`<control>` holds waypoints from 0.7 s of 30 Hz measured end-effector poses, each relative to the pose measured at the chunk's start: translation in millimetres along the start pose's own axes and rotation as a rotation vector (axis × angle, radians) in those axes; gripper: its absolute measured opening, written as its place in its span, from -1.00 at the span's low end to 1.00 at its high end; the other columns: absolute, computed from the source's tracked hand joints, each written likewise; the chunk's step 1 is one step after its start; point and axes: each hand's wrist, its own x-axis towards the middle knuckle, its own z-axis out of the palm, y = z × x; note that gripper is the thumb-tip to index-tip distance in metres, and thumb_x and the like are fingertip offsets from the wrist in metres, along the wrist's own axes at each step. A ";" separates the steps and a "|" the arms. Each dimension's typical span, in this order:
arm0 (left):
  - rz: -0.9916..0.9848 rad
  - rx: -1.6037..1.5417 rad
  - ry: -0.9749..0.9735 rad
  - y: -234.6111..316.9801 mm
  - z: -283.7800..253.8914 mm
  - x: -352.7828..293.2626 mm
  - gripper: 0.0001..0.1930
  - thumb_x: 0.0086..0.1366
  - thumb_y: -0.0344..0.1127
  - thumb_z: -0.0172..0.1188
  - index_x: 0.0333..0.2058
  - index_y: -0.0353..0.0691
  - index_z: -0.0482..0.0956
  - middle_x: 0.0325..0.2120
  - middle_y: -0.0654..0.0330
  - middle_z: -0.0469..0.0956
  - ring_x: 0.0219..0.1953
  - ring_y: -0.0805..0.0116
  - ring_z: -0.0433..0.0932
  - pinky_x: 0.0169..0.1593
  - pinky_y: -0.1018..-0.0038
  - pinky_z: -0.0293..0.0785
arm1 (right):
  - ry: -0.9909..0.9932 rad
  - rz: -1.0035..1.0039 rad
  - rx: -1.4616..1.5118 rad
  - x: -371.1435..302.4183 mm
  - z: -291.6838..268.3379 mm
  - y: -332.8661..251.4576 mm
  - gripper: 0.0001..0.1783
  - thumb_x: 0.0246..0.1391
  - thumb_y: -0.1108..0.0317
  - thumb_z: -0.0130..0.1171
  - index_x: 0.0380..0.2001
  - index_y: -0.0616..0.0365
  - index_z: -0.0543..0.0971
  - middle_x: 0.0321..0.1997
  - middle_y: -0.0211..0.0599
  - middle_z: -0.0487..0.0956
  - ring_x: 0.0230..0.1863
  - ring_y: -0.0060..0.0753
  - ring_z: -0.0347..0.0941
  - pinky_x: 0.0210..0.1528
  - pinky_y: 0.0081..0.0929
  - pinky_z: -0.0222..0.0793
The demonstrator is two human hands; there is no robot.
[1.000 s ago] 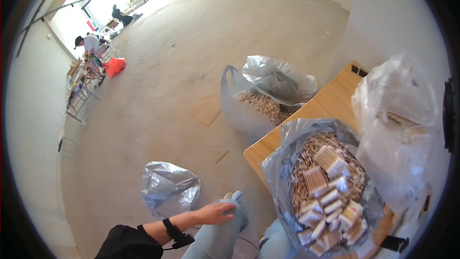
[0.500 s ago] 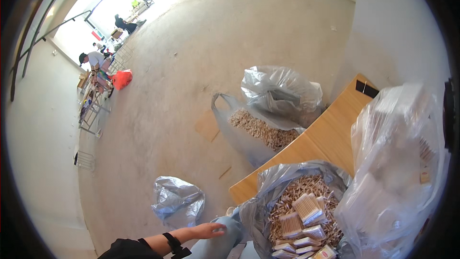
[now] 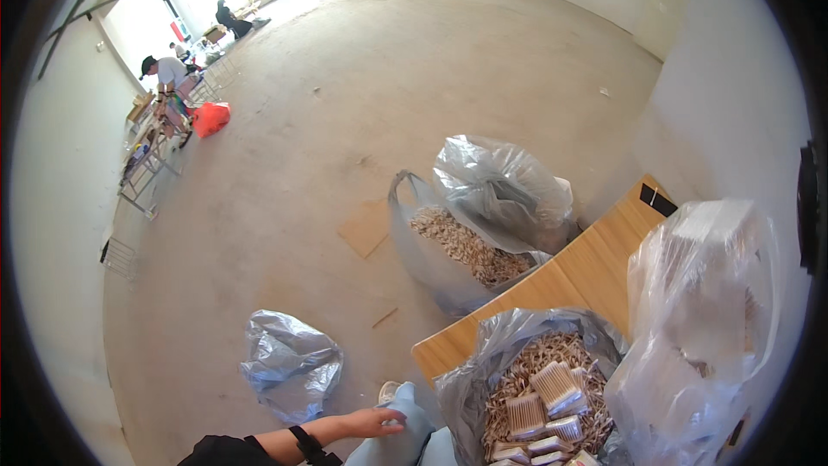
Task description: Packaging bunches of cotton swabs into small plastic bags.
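Light-blue trousers point(image 3: 411, 434) are touched by the bare left hand point(image 3: 374, 422), loosely extended, nothing held; right hand's grip cannot be told.

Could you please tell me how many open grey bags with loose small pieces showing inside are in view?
2: the near bag beside the wooden tabletop, and the far bag on the floor beyond it. Others may be hidden.

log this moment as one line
left hand: on knee, nothing visibly held | right hand: not in view | gray plastic bag: open, loose cotton swabs and swab packs inside
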 end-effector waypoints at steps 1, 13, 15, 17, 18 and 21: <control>0.012 -0.004 -0.006 0.1 -0.6 2.1 -0.50 0.31 0.08 -0.07 0.09 -0.10 0.34 -0.02 0.01 0.45 0.01 0.06 0.44 0.07 0.30 0.34 | 0.003 0.013 -0.008 -4.8 4.2 3.6 -0.68 0.07 0.19 -0.05 -0.31 0.15 0.60 -0.25 -0.02 0.57 -0.15 0.01 0.47 -0.03 -0.18 0.34; -0.009 0.102 0.167 4.8 21.0 -32.7 -0.46 0.26 0.12 0.00 0.04 -0.17 0.41 -0.14 0.01 0.55 -0.09 0.16 0.52 -0.02 0.34 0.39 | 0.177 0.250 -0.045 -188.2 70.3 -26.0 -0.65 0.07 0.17 -0.07 -0.33 0.15 0.61 -0.26 0.03 0.57 -0.16 0.04 0.48 -0.04 -0.15 0.34; 0.056 0.151 0.240 8.6 17.6 -37.6 -0.49 0.26 0.08 0.03 -0.01 -0.20 0.46 -0.20 0.02 0.57 -0.13 0.15 0.54 -0.05 0.34 0.42 | 0.195 0.389 0.014 -246.2 124.0 8.8 -0.65 0.07 0.16 -0.07 -0.33 0.15 0.62 -0.26 0.03 0.57 -0.16 0.04 0.48 -0.04 -0.15 0.34; 0.136 0.173 0.329 27.4 11.4 -47.0 -0.55 0.25 -0.01 0.08 -0.03 -0.23 0.47 -0.19 0.00 0.57 -0.14 0.17 0.55 -0.07 0.36 0.44 | -0.086 0.445 1.344 -257.1 176.1 70.7 -0.79 0.01 0.41 0.10 -0.26 0.25 0.55 -0.15 -0.24 0.55 0.07 -0.25 0.35 0.09 -0.34 0.25; 0.206 0.150 0.396 24.5 13.1 -51.0 -0.55 0.25 -0.04 0.09 -0.03 -0.25 0.47 -0.20 -0.01 0.57 -0.14 0.17 0.55 -0.07 0.37 0.44 | -0.090 0.057 0.921 -259.9 198.8 130.2 -0.62 -0.06 0.41 0.21 -0.10 0.14 0.46 -0.19 -0.44 0.51 -0.14 -0.57 0.42 -0.04 -0.55 0.34; 0.246 0.070 0.424 98.1 24.4 -61.0 -0.58 0.26 -0.12 0.10 -0.02 -0.30 0.45 -0.17 0.00 0.56 -0.11 0.23 0.53 -0.04 0.41 0.42 | 0.165 0.539 1.223 -262.5 120.6 62.1 -0.42 -0.01 0.27 0.24 0.08 0.23 0.36 -0.12 -0.30 0.50 -0.14 -0.42 0.46 -0.09 -0.41 0.42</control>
